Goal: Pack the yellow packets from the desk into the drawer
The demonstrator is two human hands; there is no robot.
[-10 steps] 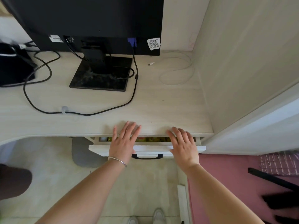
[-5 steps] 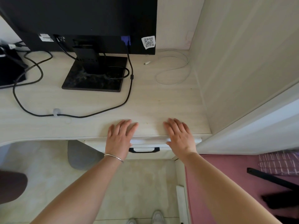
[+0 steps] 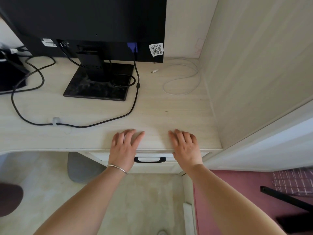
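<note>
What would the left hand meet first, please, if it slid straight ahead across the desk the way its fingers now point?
Probably the black cable lying across the desk, just ahead of the left hand. Beyond it stands the monitor base. The exact line is hard to judge in this wide-angle view.

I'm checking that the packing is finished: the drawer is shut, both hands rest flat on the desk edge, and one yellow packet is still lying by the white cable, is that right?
Not quite: the head view shows no yellow packet by the white cable; that part of the desk is bare. The drawer is shut, and the left hand and right hand do rest flat on the edge.

Pale wood-grain desk [image 3: 101, 112], black monitor [image 3: 88, 19], white drawer [image 3: 152, 156] with black handle [image 3: 149, 159].
</note>
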